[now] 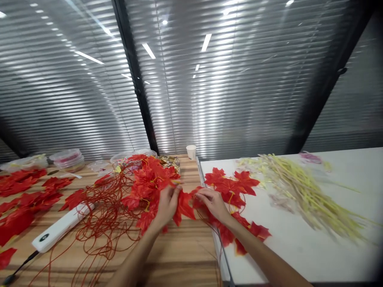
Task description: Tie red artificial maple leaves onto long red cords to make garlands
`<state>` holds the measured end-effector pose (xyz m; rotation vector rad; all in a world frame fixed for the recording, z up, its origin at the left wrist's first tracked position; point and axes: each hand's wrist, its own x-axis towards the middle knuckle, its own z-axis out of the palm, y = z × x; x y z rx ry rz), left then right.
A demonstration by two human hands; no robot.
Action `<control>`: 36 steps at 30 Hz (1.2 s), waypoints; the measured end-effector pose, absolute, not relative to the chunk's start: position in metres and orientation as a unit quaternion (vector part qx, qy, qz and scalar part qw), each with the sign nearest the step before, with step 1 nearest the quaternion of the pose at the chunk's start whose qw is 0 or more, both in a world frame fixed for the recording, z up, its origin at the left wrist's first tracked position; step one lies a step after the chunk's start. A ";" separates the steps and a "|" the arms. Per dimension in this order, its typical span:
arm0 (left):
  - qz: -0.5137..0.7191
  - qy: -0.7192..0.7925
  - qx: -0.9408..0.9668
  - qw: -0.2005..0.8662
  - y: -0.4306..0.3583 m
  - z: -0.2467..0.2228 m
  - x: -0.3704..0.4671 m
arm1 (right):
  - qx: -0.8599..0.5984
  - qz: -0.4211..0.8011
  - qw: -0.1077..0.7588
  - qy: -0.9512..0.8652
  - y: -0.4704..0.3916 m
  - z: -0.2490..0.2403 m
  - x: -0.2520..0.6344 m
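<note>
Red artificial maple leaves are bunched in front of me. My left hand (168, 204) is closed on a red maple leaf (185, 205) near its base. Just to the right, my right hand (214, 202) is pinched at the edge of the red leaves; its fingertips are blurred, and whatever small piece lies between them is hidden. A heap of red maple leaves (149, 177) rests behind and left of my left hand. More leaves on a string (229, 185) lie beyond and beneath my right hand. A tangle of thin red cord (104, 215) spreads to the left.
A white power strip (62, 227) lies on the wooden table (185, 255), with flat leaf piles (22, 211) further left. Plastic tubs (67, 159) and a paper cup (191, 152) stand at the back. Yellow stems (308, 191) cover part of the white table (287, 255).
</note>
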<state>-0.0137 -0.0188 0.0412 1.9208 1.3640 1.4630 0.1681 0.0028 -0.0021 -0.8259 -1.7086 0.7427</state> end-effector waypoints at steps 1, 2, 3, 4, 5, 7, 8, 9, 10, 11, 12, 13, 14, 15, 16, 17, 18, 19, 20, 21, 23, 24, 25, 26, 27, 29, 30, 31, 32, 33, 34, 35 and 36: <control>0.482 0.464 0.703 0.242 -0.020 0.037 -0.004 | -0.356 0.312 0.527 -0.706 0.003 -0.001 0.169; 0.449 0.445 0.720 0.287 -0.021 0.033 0.004 | -0.367 0.316 0.530 -0.696 0.003 0.000 0.170; 0.428 0.430 0.729 0.317 -0.021 0.029 0.011 | -0.376 0.326 0.532 -0.685 0.004 0.000 0.171; 0.416 0.421 0.732 0.337 -0.022 0.025 0.015 | -0.383 0.341 0.535 -0.672 0.004 0.000 0.172; 0.414 0.416 0.729 0.352 -0.022 0.022 0.017 | -0.387 0.359 0.539 -0.657 0.004 0.000 0.173; 0.424 0.417 0.707 0.382 -0.021 0.017 0.019 | -0.389 0.397 0.546 -0.627 0.005 -0.002 0.173; 0.436 0.420 0.689 0.399 -0.021 0.016 0.018 | -0.388 0.411 0.548 -0.616 0.005 -0.002 0.172; 0.447 0.422 0.668 0.420 -0.020 0.014 0.018 | -0.386 0.421 0.548 -0.611 0.004 -0.003 0.172; 0.455 0.422 0.647 0.443 -0.019 0.014 0.017 | -0.382 0.428 0.545 -0.612 0.004 -0.004 0.171; 0.461 0.422 0.627 0.465 -0.019 0.013 0.017 | -0.378 0.429 0.540 -0.617 0.004 -0.005 0.171; 0.466 0.423 0.606 0.487 -0.018 0.013 0.018 | -0.375 0.427 0.534 -0.625 0.004 -0.005 0.170; 0.471 0.426 0.583 0.507 -0.017 0.013 0.018 | -0.374 0.422 0.529 -0.634 0.004 -0.005 0.170; 0.475 0.430 0.559 0.527 -0.016 0.013 0.019 | -0.374 0.413 0.525 -0.644 0.003 -0.006 0.169; 0.479 0.434 0.533 0.545 -0.016 0.012 0.019 | -0.374 0.402 0.521 -0.653 0.003 -0.005 0.169; 0.483 0.438 0.509 0.562 -0.015 0.012 0.020 | -0.375 0.388 0.519 -0.663 0.003 -0.005 0.169; 0.486 0.439 0.488 0.577 -0.015 0.012 0.021 | -0.374 0.375 0.517 -0.673 0.002 -0.004 0.169; 0.489 0.440 0.471 0.588 -0.015 0.012 0.022 | -0.373 0.362 0.515 -0.682 0.001 -0.003 0.168; 0.493 0.439 0.458 0.595 -0.015 0.011 0.023 | -0.373 0.350 0.514 -0.689 0.001 -0.003 0.168; 0.497 0.437 0.449 0.601 -0.015 0.010 0.023 | -0.375 0.341 0.515 -0.691 0.000 -0.002 0.168; 0.499 0.436 0.442 0.604 -0.015 0.009 0.024 | -0.378 0.335 0.516 -0.691 -0.001 -0.001 0.168; 0.502 0.432 0.435 0.610 -0.015 0.008 0.025 | -0.386 0.332 0.523 -0.684 -0.002 -0.001 0.167; 0.503 0.431 0.435 0.610 -0.016 0.007 0.026 | -0.390 0.335 0.526 -0.678 -0.002 -0.002 0.166; 0.506 0.431 0.436 0.607 -0.016 0.006 0.026 | -0.394 0.339 0.529 -0.670 -0.002 -0.003 0.165; 0.508 0.434 0.439 0.601 -0.016 0.006 0.026 | -0.399 0.344 0.533 -0.662 -0.002 -0.004 0.165; 0.510 0.438 0.442 0.594 -0.016 0.005 0.026 | -0.404 0.348 0.537 -0.654 -0.002 -0.005 0.164; 0.518 0.441 0.450 0.579 -0.015 0.004 0.026 | -0.411 0.353 0.543 -0.641 -0.002 -0.007 0.164; 0.523 0.440 0.455 0.570 -0.015 0.003 0.027 | -0.412 0.357 0.546 -0.636 -0.001 -0.008 0.163; 0.528 0.437 0.463 0.563 -0.015 0.003 0.027 | -0.411 0.362 0.546 -0.633 -0.001 -0.008 0.163; 0.531 0.432 0.472 0.556 -0.015 0.002 0.028 | -0.407 0.371 0.546 -0.631 -0.001 -0.008 0.163; 0.532 0.428 0.479 0.551 -0.015 0.001 0.028 | -0.402 0.384 0.545 -0.627 -0.001 -0.009 0.163; 0.531 0.425 0.485 0.550 -0.015 0.000 0.029 | -0.396 0.401 0.545 -0.621 -0.001 -0.009 0.162; 0.527 0.424 0.486 0.553 -0.015 -0.001 0.029 | -0.390 0.421 0.542 -0.613 -0.001 -0.009 0.162; 0.523 0.425 0.483 0.559 -0.015 -0.003 0.030 | -0.384 0.444 0.539 -0.603 -0.001 -0.009 0.162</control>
